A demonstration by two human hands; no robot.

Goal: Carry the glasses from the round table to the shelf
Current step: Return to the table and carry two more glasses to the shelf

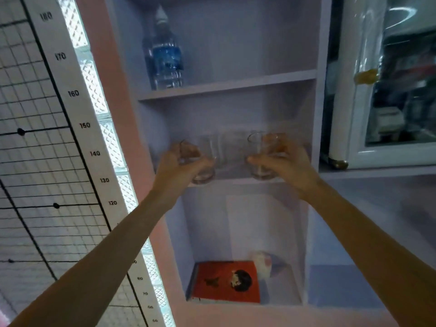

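I face a pale lilac shelf unit with its middle shelf (238, 181) at hand height. My left hand (175, 165) is shut on a clear glass (204, 177) whose base sits at the shelf's front left edge. My right hand (282, 161) is shut on a second clear glass (258, 159) at the shelf's right side, just above or on the board. Between them, further back on the shelf, stands another clear glass (219, 149), blurred. The round table is out of view.
A water bottle (166, 55) stands on the upper shelf (236, 84). An orange book (227, 280) and a pale round object (263, 264) lie in the lower compartment. A height chart (94, 153) hangs left; a glass-door fridge (387, 90) stands right.
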